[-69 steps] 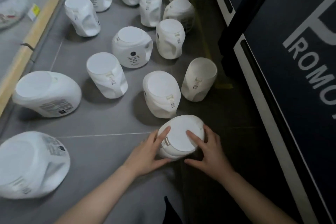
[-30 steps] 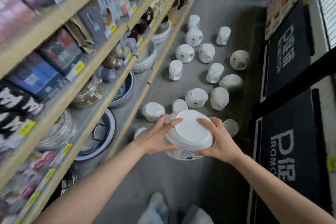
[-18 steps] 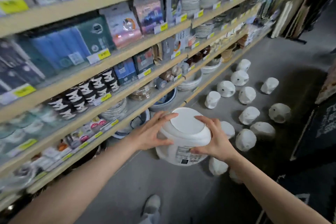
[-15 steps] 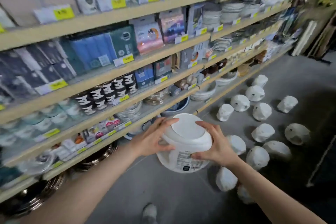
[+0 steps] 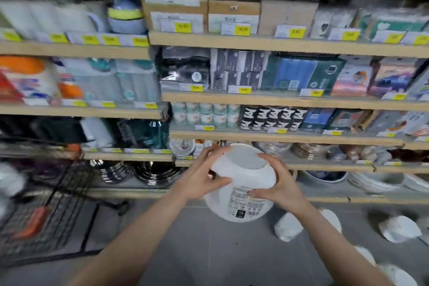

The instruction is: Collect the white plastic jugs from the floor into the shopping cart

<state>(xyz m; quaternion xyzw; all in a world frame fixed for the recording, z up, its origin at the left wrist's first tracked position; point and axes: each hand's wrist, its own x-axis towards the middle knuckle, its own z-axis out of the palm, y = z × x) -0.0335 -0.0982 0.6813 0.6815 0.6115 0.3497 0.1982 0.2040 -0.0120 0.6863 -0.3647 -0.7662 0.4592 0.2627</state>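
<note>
jug (image 5: 241, 190), centre frame: left hand (image 5: 204, 179) and right hand (image 5: 276, 183) curled round it; carry level to cart (image 5: 53, 213), lower left.

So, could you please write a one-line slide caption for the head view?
Both hands, left hand and right hand, hold a white jug upside down before store shelves, shopping cart at left.

place: shop aisle | evidence: stocked wooden shelves (image 5: 278, 100), yellow price tags (image 5: 242, 30), shopping cart (image 5: 58, 211)
</note>
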